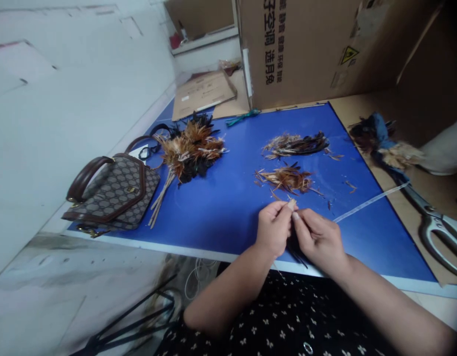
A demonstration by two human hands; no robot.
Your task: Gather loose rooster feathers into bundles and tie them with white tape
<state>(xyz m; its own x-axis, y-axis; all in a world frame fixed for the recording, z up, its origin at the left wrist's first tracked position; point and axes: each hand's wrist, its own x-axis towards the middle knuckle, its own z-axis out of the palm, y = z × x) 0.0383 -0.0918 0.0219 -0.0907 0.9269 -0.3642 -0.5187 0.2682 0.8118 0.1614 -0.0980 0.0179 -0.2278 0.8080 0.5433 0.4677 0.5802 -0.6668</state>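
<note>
My left hand is closed round a small bundle of feathers, its pale quill ends poking out above the fingers and dark tips hanging below. Against it, my right hand is closed, thumb and forefinger pinching at the bundle just under the quill ends. From behind the right hand a narrow whitish strip runs to the scissors on the right. Just beyond my hands lie a pile of brown feathers and a pile of darker feathers.
A patterned handbag stands at the left of the blue table surface, beside feather bunches on sticks. More feathers with blue material lie right. A large cardboard box and flat cardboard are behind; a black metal stand is below left.
</note>
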